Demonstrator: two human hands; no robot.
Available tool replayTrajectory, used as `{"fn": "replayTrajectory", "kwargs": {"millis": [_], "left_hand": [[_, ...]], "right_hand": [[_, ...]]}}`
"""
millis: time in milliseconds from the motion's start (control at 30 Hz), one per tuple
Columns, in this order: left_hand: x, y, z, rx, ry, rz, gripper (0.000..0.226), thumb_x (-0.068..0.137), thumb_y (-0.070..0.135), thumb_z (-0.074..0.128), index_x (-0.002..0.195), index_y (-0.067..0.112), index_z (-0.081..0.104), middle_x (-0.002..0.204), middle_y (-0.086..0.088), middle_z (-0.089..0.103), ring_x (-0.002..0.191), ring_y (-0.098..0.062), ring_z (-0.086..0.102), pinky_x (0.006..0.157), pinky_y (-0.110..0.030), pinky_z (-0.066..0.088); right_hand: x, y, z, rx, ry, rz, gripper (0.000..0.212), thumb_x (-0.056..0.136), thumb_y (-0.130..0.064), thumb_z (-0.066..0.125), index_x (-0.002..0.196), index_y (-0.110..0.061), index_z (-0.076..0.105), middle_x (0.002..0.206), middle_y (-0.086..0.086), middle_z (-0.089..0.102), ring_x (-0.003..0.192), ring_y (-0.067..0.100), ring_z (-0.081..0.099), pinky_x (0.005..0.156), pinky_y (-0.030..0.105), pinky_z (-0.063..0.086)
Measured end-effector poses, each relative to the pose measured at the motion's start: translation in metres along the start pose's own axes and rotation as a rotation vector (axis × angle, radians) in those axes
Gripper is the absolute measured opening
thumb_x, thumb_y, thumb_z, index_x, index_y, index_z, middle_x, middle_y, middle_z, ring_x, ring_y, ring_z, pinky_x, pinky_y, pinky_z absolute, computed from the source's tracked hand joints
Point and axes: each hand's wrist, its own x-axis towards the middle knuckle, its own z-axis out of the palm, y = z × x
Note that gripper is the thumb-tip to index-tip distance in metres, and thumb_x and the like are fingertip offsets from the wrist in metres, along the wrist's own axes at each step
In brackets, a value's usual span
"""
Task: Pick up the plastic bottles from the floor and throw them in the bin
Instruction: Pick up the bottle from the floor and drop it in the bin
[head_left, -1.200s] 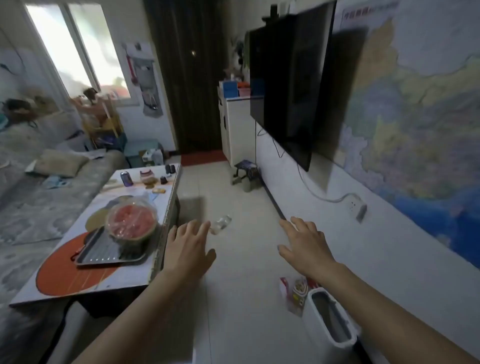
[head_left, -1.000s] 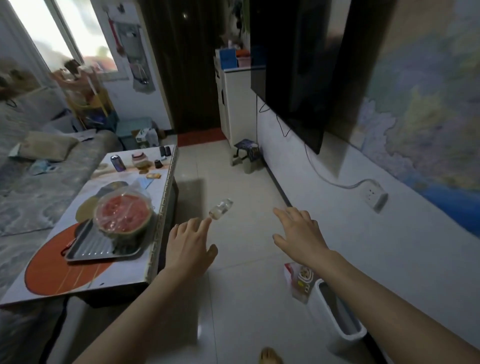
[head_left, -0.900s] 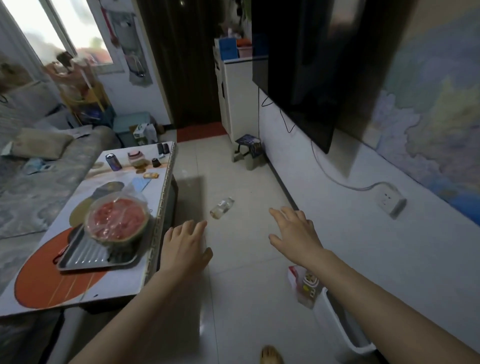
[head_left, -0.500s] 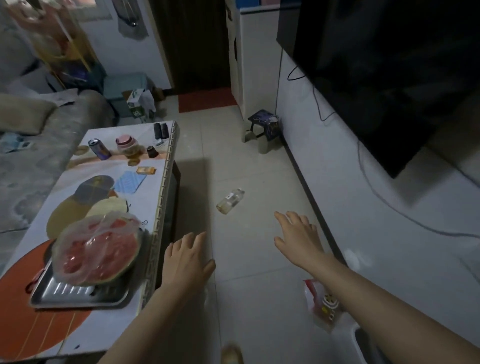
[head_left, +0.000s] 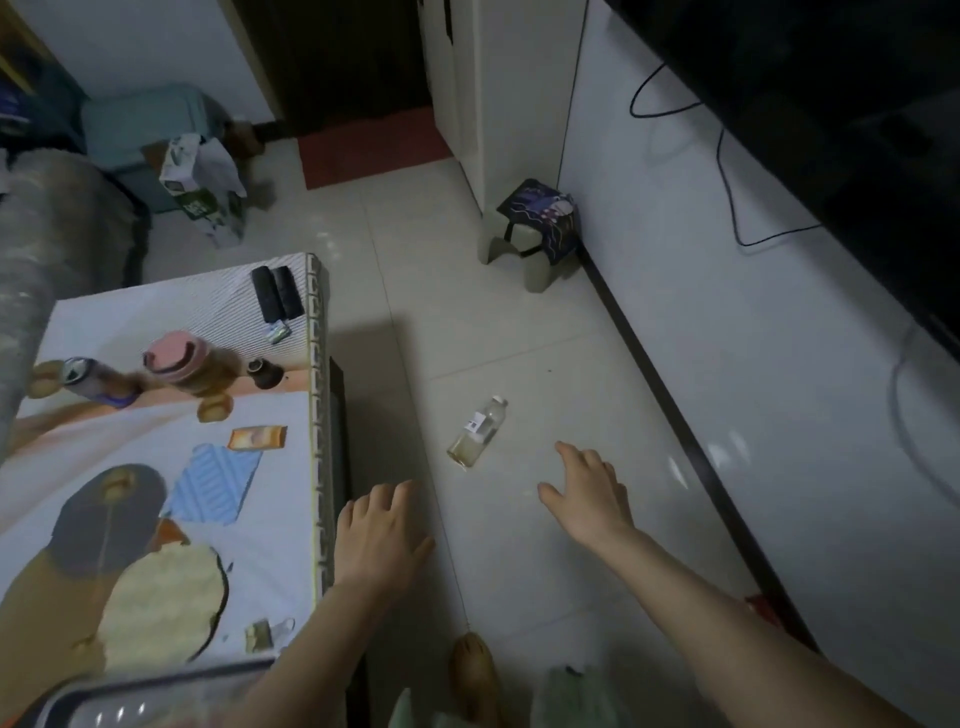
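Lying on glossy tiles (head_left: 519, 545), clear cylindrical bottle (head_left: 478, 431).

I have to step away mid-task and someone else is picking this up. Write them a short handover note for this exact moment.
Left hand: open, empty, held beside the low table's edge.
Right hand: open, empty, reaching over the pale tiled floor toward the bottle, not touching it.
One clear plastic bottle with a white cap lies on its side on the floor, just ahead of both hands.
The bin is out of view now.
Done: nothing binned that shows here.
Left: grasp the bottle, carry it to the bin, drop it in.
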Motion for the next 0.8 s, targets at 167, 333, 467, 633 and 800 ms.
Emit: {"fn": "replayTrajectory", "kwargs": {"millis": [167,333,467,633,800], "left_hand": [[0.128,-0.023,0.014,0.003,-0.053,-0.017,0.062,0.087,0.042,0.049,0.139,0.02,0.022,0.143,-0.006,0.037,0.132,-0.026,0.033,0.113,-0.04,0.021],[0.265,-0.04,0.061,-0.008,-0.098,-0.03,0.057,0.09,0.043,0.043,0.137,0.021,0.022,0.144,-0.004,0.035,0.133,-0.024,0.031,0.115,-0.039,0.02],[0.365,-0.053,0.12,-0.03,-0.125,-0.03,0.047,0.089,0.04,0.043,0.13,0.022,0.029,0.138,-0.003,0.039,0.127,-0.023,0.037,0.112,-0.038,0.025],[0.457,-0.082,0.229,-0.013,-0.162,-0.025,0.047,0.089,0.041,0.041,0.13,0.023,0.028,0.134,-0.002,0.042,0.124,-0.023,0.038,0.111,-0.037,0.025],[0.519,-0.12,0.34,0.01,-0.214,-0.012,0.057,0.091,0.044,0.038,0.139,0.024,0.017,0.144,-0.004,0.033,0.132,-0.024,0.03,0.114,-0.038,0.017]], "right_hand": [[0.128,-0.031,0.014,0.039,-0.031,0.088,0.059,0.092,-0.035,0.048,0.144,-0.02,0.025,0.143,0.011,0.04,0.128,0.031,0.038,0.101,0.044,0.038],[0.277,-0.041,0.063,0.056,-0.084,0.164,0.059,0.092,-0.035,0.049,0.143,-0.019,0.026,0.143,0.012,0.039,0.129,0.032,0.038,0.102,0.044,0.037],[0.387,-0.038,0.129,0.146,-0.136,0.288,0.065,0.089,-0.04,0.053,0.144,-0.018,0.026,0.143,0.012,0.04,0.131,0.032,0.037,0.104,0.043,0.038],[0.508,-0.019,0.239,0.255,-0.151,0.384,0.07,0.085,-0.045,0.058,0.139,-0.013,0.03,0.135,0.016,0.047,0.124,0.035,0.046,0.099,0.044,0.044],[0.605,0.013,0.343,0.377,-0.066,0.496,0.075,0.076,-0.048,0.068,0.131,-0.006,0.039,0.13,0.021,0.052,0.12,0.038,0.05,0.098,0.044,0.046]]}}
